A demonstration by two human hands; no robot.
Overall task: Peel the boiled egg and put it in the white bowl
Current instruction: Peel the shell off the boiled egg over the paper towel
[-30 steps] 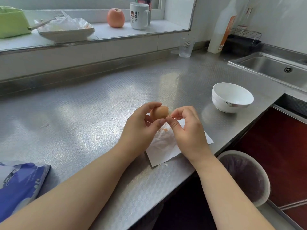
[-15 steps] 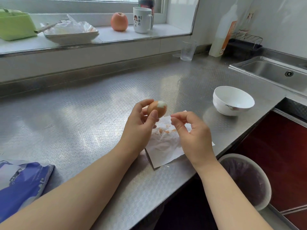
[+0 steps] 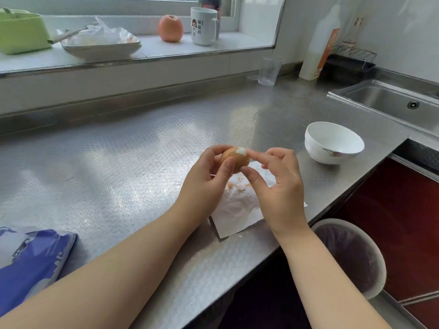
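- blue bag (image 3: 31,260): cut off by the frame's left edge, print unreadable.
- left hand (image 3: 202,186): fingers wrapped round egg (image 3: 234,160), held above napkin (image 3: 237,210); egg's far side hidden.
- right hand (image 3: 280,193): forefinger and thumb pinch egg at the bare white patch.
- white bowl (image 3: 333,142): right of hands, apart; strip of counter (image 3: 118,162) between.
- bin (image 3: 351,255): partly hidden by counter's front edge.

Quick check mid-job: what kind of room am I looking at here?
Most likely a home kitchen: a steel counter with a sink set into it, and a mug and an apple on the windowsill.
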